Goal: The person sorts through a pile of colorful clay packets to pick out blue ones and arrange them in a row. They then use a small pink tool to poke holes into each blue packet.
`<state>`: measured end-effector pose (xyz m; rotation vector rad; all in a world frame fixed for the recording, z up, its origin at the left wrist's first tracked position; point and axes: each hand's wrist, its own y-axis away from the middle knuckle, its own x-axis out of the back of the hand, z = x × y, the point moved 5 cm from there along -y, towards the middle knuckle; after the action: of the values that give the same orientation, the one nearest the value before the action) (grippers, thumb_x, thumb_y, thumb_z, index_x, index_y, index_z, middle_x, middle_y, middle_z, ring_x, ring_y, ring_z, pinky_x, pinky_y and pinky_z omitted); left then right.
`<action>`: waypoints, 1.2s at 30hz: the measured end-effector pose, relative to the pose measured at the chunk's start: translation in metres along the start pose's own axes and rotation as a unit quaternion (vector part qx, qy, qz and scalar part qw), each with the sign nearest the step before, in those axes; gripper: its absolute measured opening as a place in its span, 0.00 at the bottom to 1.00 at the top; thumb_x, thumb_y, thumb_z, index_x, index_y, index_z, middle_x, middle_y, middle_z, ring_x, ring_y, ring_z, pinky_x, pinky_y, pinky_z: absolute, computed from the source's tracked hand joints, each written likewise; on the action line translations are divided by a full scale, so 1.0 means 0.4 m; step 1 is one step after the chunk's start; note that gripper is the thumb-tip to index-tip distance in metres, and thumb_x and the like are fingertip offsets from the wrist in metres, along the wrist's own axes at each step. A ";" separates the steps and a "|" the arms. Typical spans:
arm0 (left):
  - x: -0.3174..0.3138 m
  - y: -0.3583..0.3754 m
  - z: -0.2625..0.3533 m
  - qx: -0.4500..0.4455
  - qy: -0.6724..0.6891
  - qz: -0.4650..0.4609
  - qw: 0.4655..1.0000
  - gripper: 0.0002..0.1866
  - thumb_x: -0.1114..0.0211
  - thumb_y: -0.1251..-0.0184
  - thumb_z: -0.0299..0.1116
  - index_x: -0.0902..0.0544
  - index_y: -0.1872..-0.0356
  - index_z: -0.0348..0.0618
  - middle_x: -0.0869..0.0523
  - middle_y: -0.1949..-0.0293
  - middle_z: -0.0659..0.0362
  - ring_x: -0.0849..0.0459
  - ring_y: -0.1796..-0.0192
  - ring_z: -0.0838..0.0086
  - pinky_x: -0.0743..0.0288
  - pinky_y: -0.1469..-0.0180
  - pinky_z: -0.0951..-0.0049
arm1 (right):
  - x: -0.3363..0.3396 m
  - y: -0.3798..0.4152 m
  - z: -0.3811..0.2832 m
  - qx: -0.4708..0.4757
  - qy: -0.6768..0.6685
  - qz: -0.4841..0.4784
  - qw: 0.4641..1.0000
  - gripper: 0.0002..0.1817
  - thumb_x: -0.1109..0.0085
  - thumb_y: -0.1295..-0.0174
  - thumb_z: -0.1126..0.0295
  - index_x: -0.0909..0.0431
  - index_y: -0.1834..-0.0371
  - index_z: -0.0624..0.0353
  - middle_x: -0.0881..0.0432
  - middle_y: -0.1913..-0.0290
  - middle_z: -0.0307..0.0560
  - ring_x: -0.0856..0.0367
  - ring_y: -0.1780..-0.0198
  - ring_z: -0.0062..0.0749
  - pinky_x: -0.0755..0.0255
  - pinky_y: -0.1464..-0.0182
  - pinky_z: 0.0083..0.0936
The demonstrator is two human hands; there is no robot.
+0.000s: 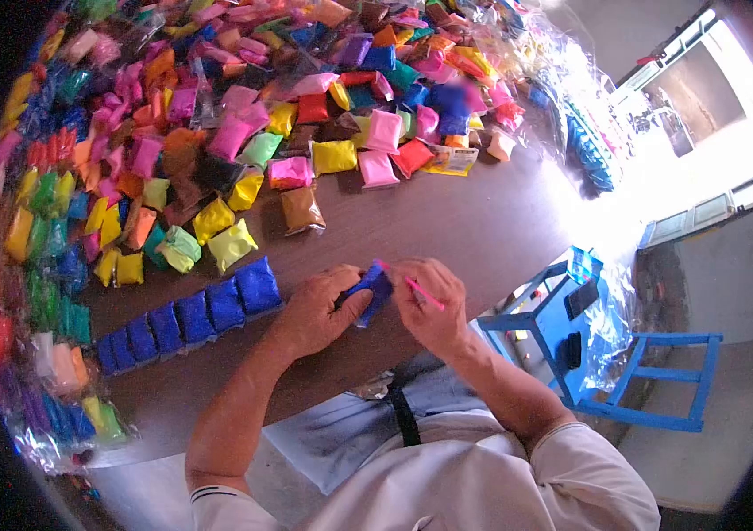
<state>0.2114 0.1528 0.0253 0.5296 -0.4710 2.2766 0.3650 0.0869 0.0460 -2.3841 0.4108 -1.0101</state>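
Illegible print marks a yellow card [452,161]; by the desk's near edge [310,380] the left hand [316,308] pinches a blue packet [374,296], the right hand [438,319] curled round a pink stick [426,295].

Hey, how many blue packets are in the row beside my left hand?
7 that I can make out, side by side: the row of blue packets slants from near your left hand toward the picture's lower left. Any underneath would be hidden.

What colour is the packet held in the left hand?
The packet is blue; the head view shows it.
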 end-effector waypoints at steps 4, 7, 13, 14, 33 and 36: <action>-0.004 -0.002 -0.014 -0.009 0.017 -0.006 1.000 0.14 0.42 0.31 0.38 0.23 0.62 0.34 0.20 0.61 0.44 0.21 0.57 0.47 0.27 0.54 0.58 | 0.035 0.001 -0.025 0.034 0.001 0.052 0.998 0.11 0.40 0.50 0.85 0.21 0.63 0.64 0.17 0.64 0.53 0.16 0.64 0.45 0.22 0.61 0.30; -0.004 0.006 -0.013 0.021 -0.048 -0.022 0.998 0.14 0.41 0.31 0.36 0.22 0.55 0.35 0.18 0.56 0.47 0.20 0.51 0.52 0.28 0.45 0.59 | 0.004 0.000 -0.034 0.047 -0.026 -0.018 0.998 0.12 0.39 0.47 0.80 0.20 0.59 0.61 0.18 0.63 0.54 0.18 0.64 0.48 0.23 0.63 0.35; 0.004 0.006 0.002 -0.016 0.010 0.022 1.000 0.15 0.43 0.29 0.40 0.22 0.58 0.34 0.19 0.60 0.45 0.20 0.57 0.49 0.27 0.53 0.59 | 0.048 -0.003 0.039 -0.192 -0.075 0.043 0.978 0.08 0.43 0.36 0.76 0.22 0.55 0.63 0.18 0.66 0.46 0.20 0.65 0.27 0.25 0.63 0.28; 0.003 0.005 0.000 -0.013 0.021 0.015 1.000 0.16 0.43 0.29 0.40 0.22 0.57 0.34 0.19 0.59 0.45 0.20 0.56 0.50 0.27 0.52 0.60 | 0.050 0.005 0.036 -0.205 -0.100 0.039 0.973 0.08 0.44 0.35 0.75 0.22 0.54 0.63 0.19 0.67 0.45 0.21 0.65 0.25 0.26 0.63 0.26; -0.002 0.005 -0.031 0.038 0.064 -0.015 0.997 0.23 0.36 0.35 0.49 0.22 0.53 0.37 0.16 0.60 0.48 0.17 0.57 0.60 0.25 0.56 0.63 | -0.041 0.045 0.030 -0.350 -0.272 -0.127 0.887 0.16 0.35 0.39 0.62 0.20 0.56 0.64 0.24 0.75 0.36 0.30 0.71 0.16 0.34 0.71 0.19; -0.002 0.005 -0.024 0.037 0.067 -0.017 0.997 0.24 0.34 0.36 0.50 0.22 0.53 0.38 0.16 0.60 0.49 0.16 0.58 0.61 0.25 0.56 0.64 | -0.035 0.037 0.013 -0.309 -0.258 -0.130 0.906 0.16 0.37 0.37 0.63 0.21 0.54 0.65 0.21 0.71 0.42 0.26 0.69 0.21 0.31 0.67 0.23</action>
<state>0.2082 0.1556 0.0163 0.4164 -0.3096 2.2854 0.3584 0.0830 0.0266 -3.2129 0.2326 -0.3147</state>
